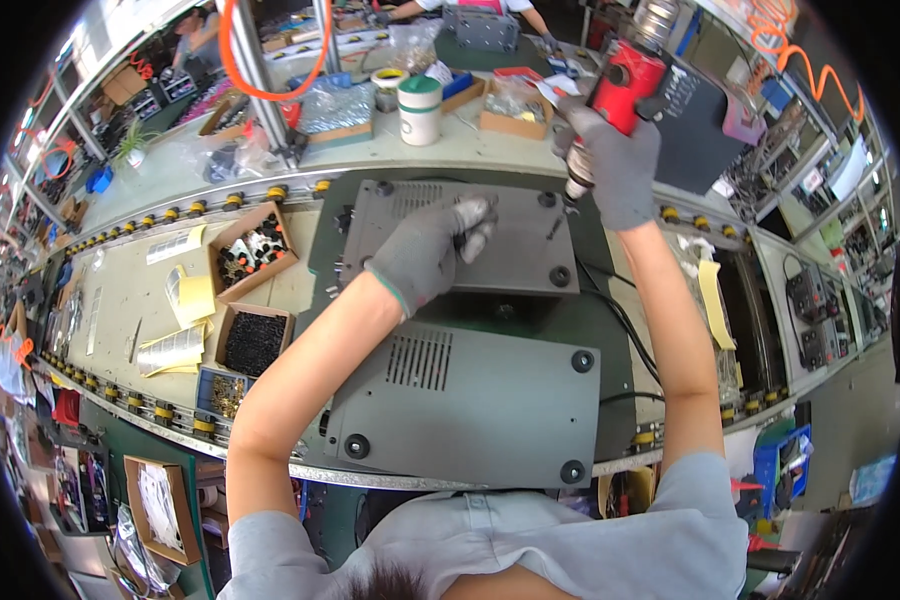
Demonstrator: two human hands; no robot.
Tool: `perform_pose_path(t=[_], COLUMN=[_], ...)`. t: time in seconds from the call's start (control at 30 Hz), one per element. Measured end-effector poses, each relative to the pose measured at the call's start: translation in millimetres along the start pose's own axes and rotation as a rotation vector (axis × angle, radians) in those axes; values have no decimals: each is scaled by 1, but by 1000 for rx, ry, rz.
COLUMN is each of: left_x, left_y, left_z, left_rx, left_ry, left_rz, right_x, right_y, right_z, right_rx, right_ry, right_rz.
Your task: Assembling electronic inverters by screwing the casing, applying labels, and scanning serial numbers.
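Note:
My right hand (625, 170), in a grey glove, is wrapped round a red power screwdriver (628, 85). The tool's tip points down beside the far right corner of a dark grey metal casing (520, 235). This casing lies with its footed, slotted face up. Above its middle is my left hand (425, 250), gloved too, its fingers curled together; what they hold, if anything, is hidden. A second grey casing (480, 405) lies nearer to me, with vent slots and round black feet on top.
Left of the casings stand a box of mixed small parts (286, 258), a box of black screws (288, 350) and a blue tray of brass-coloured pieces (202, 400). Black cables (625, 320) run along the right. A white-green canister (420, 118) stands beyond; a co-worker (410, 10) is opposite.

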State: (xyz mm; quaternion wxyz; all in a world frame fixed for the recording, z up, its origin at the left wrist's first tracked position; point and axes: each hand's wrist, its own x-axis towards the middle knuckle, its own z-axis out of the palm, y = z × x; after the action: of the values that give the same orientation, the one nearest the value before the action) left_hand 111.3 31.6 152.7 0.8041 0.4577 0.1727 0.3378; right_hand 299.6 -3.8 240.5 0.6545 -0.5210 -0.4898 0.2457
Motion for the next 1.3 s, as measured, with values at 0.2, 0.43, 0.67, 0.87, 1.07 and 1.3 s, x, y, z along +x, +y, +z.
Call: perform_pose_path(t=[0.2,0.43,0.67,0.87,1.07,1.3], left_x=[-53,-91,-111,-115,-115,-113], left_y=[10,14,25,14,17,18], left_z=[-15,-19,-34,-56,-55,-62], left_rx=[-287,-331,-350,-376,-393,-394], left_ry=[-35,-11,-16,65,52,77], left_rz=[-201,-146,9,-13,11,43], right_x=[-29,-45,-67,-62,-58,-52], right_y=[-63,-71,-86,-83,-75,-67], right_z=[33,79,122,130,135,145], right_rx=[610,503,428,523,447,435], right_ry=[-28,-318,-231,-248,-351,-334], right_rz=[-358,-512,-470,-433,-427,-549])
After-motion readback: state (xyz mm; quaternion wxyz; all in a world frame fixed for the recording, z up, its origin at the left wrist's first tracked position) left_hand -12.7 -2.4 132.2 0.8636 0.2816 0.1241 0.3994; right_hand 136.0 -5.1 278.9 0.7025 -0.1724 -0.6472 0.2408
